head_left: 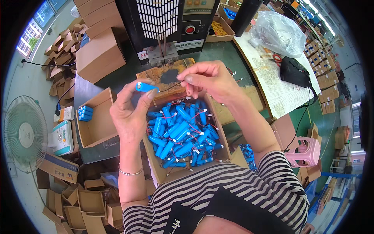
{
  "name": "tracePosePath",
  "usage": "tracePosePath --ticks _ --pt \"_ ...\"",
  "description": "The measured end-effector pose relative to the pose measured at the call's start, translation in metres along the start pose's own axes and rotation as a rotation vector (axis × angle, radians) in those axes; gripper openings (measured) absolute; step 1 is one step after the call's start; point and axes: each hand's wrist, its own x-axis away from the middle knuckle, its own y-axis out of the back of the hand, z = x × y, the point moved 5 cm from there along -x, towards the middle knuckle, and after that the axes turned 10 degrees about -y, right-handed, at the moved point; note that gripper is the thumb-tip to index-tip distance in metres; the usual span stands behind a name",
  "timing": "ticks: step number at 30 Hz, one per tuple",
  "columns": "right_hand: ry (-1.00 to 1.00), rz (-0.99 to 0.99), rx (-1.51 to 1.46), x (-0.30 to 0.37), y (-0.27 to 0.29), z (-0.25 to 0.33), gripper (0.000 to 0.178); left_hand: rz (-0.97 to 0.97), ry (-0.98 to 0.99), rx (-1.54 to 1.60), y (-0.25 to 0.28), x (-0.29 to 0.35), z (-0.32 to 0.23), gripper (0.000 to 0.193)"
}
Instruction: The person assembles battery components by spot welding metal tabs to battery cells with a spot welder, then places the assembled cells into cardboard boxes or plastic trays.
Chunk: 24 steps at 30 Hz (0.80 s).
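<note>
My left hand (130, 113) pinches a blue cylindrical battery cell (145, 87) between thumb and fingers, its metal end tilted toward the upper left. My right hand (214, 81), fingertips pressed together, grips a thin dark wire (170, 86) that runs toward the cell. Whether the wire touches the cell I cannot tell. Both hands hover over a worn wooden block (148, 75) with a dark patch, in front of a spot welder (161, 54) with two upright electrodes. Below them, a cardboard box (151, 165) holds many blue cells (181, 130) with red and black leads and white plugs.
On the left stand an open carton (99, 136) with several bare cells (85, 113), a white device (63, 137) and a fan (25, 134). To the right are a paper-covered bench (265, 78), a black pouch (295, 72), a plastic bag (278, 33) and a pink stool (306, 152).
</note>
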Motion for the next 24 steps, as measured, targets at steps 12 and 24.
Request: tracePosePath --ticks 12,24 --pt "0.087 0.043 0.196 0.011 -0.008 0.015 0.02 -0.082 0.056 0.109 0.007 -0.007 0.01 0.021" --pt "0.045 -0.237 0.414 0.002 0.003 0.003 0.012 0.03 0.081 -0.067 -0.005 -0.012 0.032 0.016"
